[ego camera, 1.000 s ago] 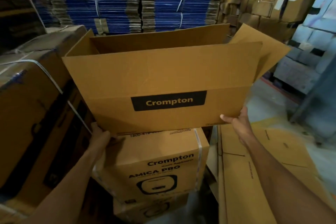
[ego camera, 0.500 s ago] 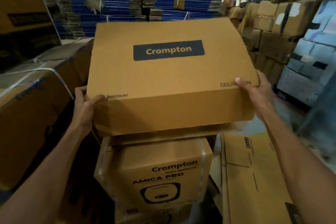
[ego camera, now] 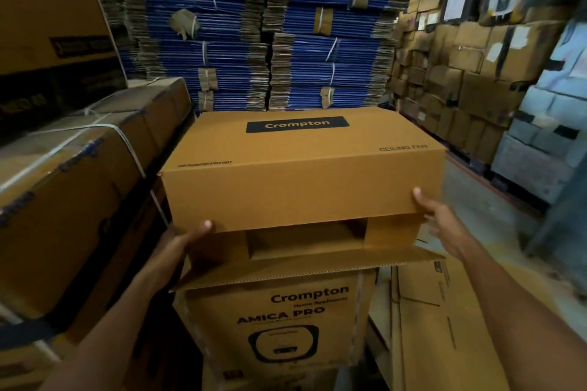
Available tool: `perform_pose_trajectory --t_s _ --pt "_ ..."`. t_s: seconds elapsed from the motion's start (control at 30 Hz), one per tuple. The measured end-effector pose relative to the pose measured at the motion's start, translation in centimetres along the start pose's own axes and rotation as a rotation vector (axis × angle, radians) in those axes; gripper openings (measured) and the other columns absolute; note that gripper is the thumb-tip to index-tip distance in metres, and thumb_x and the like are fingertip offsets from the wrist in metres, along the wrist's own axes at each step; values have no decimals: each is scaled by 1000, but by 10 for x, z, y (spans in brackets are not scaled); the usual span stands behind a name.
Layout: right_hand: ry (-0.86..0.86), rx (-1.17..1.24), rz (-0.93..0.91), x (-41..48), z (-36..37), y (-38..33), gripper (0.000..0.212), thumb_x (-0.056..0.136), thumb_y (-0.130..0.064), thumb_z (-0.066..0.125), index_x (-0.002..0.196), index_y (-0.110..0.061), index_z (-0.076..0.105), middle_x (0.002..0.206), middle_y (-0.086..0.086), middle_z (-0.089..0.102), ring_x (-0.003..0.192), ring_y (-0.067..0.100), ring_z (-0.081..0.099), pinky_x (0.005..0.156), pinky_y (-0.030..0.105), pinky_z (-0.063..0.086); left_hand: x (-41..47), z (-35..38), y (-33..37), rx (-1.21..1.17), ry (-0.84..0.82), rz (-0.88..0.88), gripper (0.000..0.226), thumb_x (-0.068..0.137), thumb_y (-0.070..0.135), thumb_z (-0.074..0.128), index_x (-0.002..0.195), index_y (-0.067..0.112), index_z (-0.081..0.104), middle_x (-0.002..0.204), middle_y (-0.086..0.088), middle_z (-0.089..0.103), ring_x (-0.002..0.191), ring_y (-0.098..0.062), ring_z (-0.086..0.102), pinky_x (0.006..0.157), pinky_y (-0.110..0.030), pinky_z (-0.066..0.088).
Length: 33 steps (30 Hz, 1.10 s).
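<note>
Above Amica Pro box (ego camera: pixel 279 320), ceiling-fan carton (ego camera: pixel 301 187) gripped by left hand (ego camera: pixel 181 244), right hand (ego camera: pixel 441 219), fingers hidden

Single head-worn wide-angle view, facing forward and downward: the brown carton (ego camera: pixel 301 181) lies near, at centre; blue flat-packed stacks (ego camera: pixel 228 41) stand well beyond.

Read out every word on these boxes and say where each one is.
"Crompton": black label, top of held carton.
"CEILING FAN": that top, right corner.
"FOR TRANSPORTATION ONLY": that top, left edge, faint.
"Crompton": lower box front.
"AMICA PRO": beneath it.
Small print there and on the left cartons: too blurred.
</note>
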State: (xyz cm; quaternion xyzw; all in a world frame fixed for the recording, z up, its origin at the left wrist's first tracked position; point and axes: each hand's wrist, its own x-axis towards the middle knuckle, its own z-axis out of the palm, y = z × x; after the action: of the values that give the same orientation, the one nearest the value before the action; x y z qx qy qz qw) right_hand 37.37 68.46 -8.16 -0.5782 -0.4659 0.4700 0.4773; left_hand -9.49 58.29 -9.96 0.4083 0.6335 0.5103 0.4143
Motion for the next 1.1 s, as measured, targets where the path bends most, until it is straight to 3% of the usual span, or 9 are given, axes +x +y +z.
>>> perform_pose_trajectory --t_s 0.2,0.3,0.4,0.53,0.6,0.77,0.93,1.03,1.1 --pt "86 -147 -78 39 -19 23 108 63 -92 63 153 -36 39 153 1 49 138 32 47 113 60 37 -13 14 31 248 275 47 109 60 87 70 145 20 52 142 -8 60 130 -33 55 108 -48 41" --pt "130 -445 -152 7 -2 -53 84 85 -66 68 153 -29 36 155 5 45 140 34 44 113 58 35 -14 8 87 440 330 162 110 73 75 69 156 15 27 150 -17 49 129 -41 54 108 -49 42" --pt "-16 -569 -101 9 -9 -116 74 89 -47 71 150 -18 41 152 12 47 134 36 47 107 49 38 -5 -10 146 695 197 76 122 71 75 70 160 19 9 159 -14 36 132 -41 50 110 -52 40" --pt "-199 -848 149 14 -13 -161 88 84 -60 67 152 -13 39 152 20 44 127 39 49 108 51 40 14 -33 186 838 -13 -106 145 39 103 61 158 26 28 159 -12 38 132 -39 50 106 -57 45" --pt "-242 -1021 150 15 -5 -162 88 84 -66 61 151 -12 41 153 17 43 135 38 46 111 49 35 32 -39 184 870 -88 -170 133 49 98 55 157 24 32 160 -15 36 136 -42 47 105 -59 45" --pt "-298 -1323 -161 10 31 -158 88 86 -77 36 145 -13 51 153 13 46 139 31 44 112 45 36 37 -18 160 935 -151 -272 79 94 72 36 156 23 35 151 -14 42 133 -35 47 107 -47 41" --pt "-514 -1047 -626 -42 81 -157 82 84 -84 30 137 -29 60 137 -4 62 114 13 61 102 39 47 31 -23 154 1054 -130 -289 76 95 71 39 153 22 40 150 -16 48 122 -37 57 99 -48 51" --pt "-548 -1189 -727 -60 105 -145 93 73 -99 20 129 -38 62 119 -8 69 107 9 61 100 48 49 21 -16 157 1294 -74 -219 68 99 64 45 148 17 45 141 -13 55 102 -24 60 81 -35 53" --pt "-513 -1331 -767 -67 115 -138 84 77 -94 30 126 -36 65 95 -8 72 87 5 64 90 38 50 17 -8 158 1445 -7 -111 62 97 60 54 142 18 50 126 -7 62 95 -18 59 79 -33 53"
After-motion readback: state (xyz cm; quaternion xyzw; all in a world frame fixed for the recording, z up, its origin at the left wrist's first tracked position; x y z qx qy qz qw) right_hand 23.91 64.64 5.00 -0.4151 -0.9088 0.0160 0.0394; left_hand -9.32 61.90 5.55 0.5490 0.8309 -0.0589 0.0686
